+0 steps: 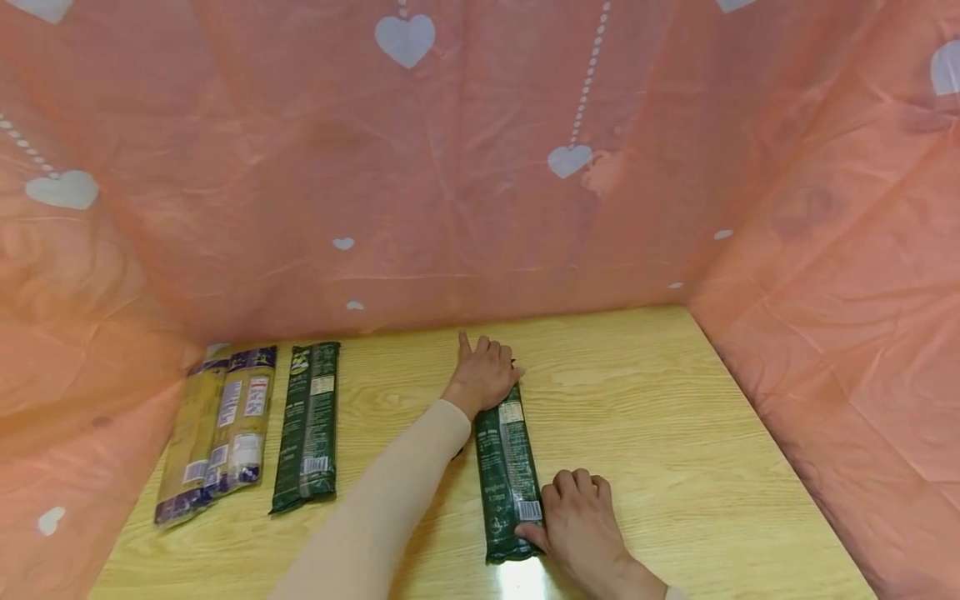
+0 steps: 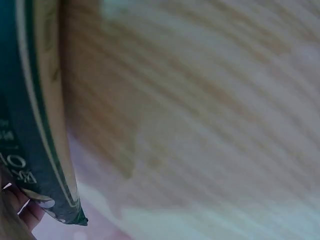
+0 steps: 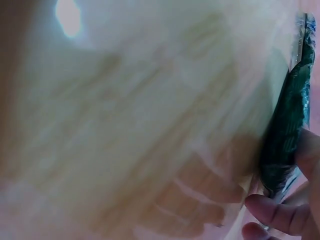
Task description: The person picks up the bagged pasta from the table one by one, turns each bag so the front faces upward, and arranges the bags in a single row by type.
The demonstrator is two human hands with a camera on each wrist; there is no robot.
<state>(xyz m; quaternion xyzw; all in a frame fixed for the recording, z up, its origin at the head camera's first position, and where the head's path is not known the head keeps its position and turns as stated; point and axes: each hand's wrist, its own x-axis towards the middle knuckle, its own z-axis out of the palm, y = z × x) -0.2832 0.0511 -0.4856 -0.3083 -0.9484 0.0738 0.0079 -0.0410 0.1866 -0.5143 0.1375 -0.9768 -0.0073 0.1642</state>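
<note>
A dark green pack of spaghetti [image 1: 504,475] lies lengthwise on the wooden table, its back label and barcode facing up. My left hand [image 1: 483,372] grips its far end and covers part of it. In the left wrist view, the fingertips [image 2: 31,212] show at the end of the green pack [image 2: 30,110]. At the near right edge, my right hand [image 1: 581,521] holds the pack with the thumb on its top face. The right wrist view has the thumb and fingers [image 3: 275,212] around the edge of the pack [image 3: 287,130].
Left of my left arm lies a second green spaghetti pack [image 1: 307,425]. Beside it are two yellow packs with purple ends [image 1: 247,408] [image 1: 191,442], partly overlapping. Pink sheeting [image 1: 450,208] with pale hearts rises behind the table [image 1: 660,400] and along both sides.
</note>
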